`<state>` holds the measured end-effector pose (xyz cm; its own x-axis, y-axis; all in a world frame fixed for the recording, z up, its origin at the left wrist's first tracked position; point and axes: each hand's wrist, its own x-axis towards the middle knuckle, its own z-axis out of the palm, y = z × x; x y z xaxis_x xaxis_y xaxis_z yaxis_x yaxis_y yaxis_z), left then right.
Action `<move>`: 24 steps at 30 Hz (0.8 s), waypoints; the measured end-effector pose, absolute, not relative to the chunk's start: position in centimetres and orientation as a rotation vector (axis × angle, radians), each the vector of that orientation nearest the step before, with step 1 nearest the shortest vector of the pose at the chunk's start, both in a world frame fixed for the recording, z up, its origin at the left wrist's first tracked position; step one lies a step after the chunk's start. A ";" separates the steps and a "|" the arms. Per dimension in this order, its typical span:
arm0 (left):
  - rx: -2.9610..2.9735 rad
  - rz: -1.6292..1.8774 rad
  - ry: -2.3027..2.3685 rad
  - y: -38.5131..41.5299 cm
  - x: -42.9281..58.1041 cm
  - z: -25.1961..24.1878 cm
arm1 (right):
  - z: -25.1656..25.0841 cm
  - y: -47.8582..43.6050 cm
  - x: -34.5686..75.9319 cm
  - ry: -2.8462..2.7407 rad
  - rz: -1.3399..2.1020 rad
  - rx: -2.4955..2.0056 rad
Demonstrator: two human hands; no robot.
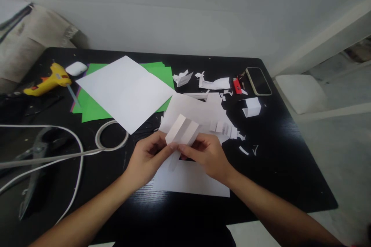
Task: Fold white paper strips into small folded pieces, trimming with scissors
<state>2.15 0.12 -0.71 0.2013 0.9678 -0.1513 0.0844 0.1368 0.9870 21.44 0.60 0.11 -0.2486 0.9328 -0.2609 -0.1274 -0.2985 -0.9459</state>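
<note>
We found the left hand [153, 152] and right hand [207, 154] pinched closed on one folded paper [184, 129], held above a white sheet [191, 183] on the table [278, 166]. We judged that gripping its near edge from both sides steadied the creases; the glue gun [55, 78] lay left, seemingly for room.

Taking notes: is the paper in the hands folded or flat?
Folded: the paper between the left hand and right hand shows straight creases and angled panels.
</note>
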 end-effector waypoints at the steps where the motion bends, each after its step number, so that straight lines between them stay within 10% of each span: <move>1: 1.235 0.917 1.166 0.1 2.2 -0.7 | 0.1 0.6 21.4 -1.102 1.669 -1.168; 24: 1.197 0.934 1.171 0.5 2.2 -0.9 | -0.5 0.5 21.2 -0.946 1.736 -1.158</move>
